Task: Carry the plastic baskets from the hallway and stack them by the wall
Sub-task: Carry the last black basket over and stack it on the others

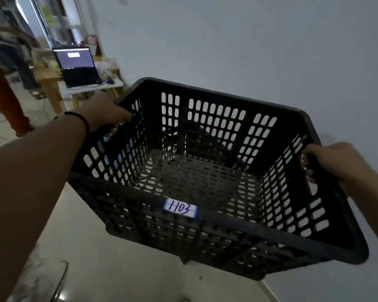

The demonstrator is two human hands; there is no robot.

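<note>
A black slotted plastic basket [234, 223] hangs in the air in front of me, empty, tilted, with a white label reading 1103 [180, 208] on its near rim. My left hand [106, 114] grips the basket's left rim, fingers curled over the edge. My right hand [330, 162] grips the right rim the same way. A black band sits on my left wrist. The basket is close to the pale wall [249, 44] on the right.
A low table [92, 88] with an open laptop [78, 66] stands at the back left by the wall. A person in orange trousers [4, 99] stands at the far left. Pale tiled floor [118, 269] lies below the basket.
</note>
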